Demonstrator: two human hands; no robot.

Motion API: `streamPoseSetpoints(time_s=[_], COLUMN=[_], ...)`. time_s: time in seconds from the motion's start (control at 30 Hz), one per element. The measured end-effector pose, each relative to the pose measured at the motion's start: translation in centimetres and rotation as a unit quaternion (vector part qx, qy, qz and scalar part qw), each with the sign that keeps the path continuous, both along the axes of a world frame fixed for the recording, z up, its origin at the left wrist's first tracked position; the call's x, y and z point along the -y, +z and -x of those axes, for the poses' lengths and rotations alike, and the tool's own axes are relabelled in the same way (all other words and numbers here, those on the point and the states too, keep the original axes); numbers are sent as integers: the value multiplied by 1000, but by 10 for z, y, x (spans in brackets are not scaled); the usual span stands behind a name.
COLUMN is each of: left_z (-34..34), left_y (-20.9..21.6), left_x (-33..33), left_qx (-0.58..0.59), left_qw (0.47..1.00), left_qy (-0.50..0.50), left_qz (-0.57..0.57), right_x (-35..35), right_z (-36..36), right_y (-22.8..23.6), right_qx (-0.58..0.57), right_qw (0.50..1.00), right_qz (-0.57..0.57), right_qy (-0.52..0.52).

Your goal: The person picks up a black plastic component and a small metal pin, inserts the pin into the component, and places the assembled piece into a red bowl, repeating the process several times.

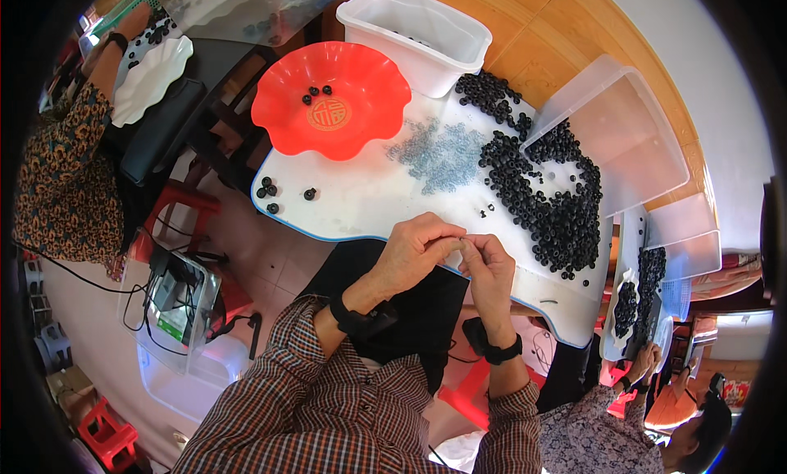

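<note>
My left hand (416,249) and my right hand (490,271) meet at the table's front edge, fingertips pinched together. Whatever they hold between them is too small and hidden to make out. Just beyond, a few loose black pieces (488,209) lie on the white table (352,204). A large pile of small black ring-like parts (557,220) spreads to the right of my hands. Farther back is a scatter of tiny transparent pieces (438,154). Several round black pieces (269,190) sit by the left edge, and a few more lie in the red wavy-rimmed bowl (361,134).
A white plastic tub (414,52) stands at the back against the wooden panel. On the right, a translucent bin (611,134) lies tipped over the black pile. Another person (65,179) is at the left beside a white dish (152,81); further people work at the right.
</note>
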State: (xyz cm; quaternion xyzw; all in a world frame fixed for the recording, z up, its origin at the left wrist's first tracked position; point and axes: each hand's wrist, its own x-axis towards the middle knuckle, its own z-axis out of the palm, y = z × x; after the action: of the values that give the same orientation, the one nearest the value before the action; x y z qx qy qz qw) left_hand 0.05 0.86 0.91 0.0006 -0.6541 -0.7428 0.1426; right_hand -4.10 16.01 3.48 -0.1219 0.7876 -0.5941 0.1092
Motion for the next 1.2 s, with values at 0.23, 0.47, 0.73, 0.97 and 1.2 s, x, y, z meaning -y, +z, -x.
streamPoseSetpoints(time_s=[0.23,0.47,0.73,0.97,1.2], left_z=[-2,-4,-5,-5,-5], left_y=[4,4,1,13,9], left_x=[1,1,5,3,3], left_qx=[33,38,103,136,119], left_qw=[998,997,989,985,989], left_qy=[-14,5,0,-5,2], left_qz=[-58,-70,-105,-110,-92], right_x=[1,3,12,10,13], right_z=[-4,-4,-8,-6,-9], right_y=[4,1,4,-9,2], right_qx=[84,62,41,-67,-16], right_qw=[995,996,999,997,999], right_qz=[56,54,11,-18,24], right_qy=[12,30,28,29,34])
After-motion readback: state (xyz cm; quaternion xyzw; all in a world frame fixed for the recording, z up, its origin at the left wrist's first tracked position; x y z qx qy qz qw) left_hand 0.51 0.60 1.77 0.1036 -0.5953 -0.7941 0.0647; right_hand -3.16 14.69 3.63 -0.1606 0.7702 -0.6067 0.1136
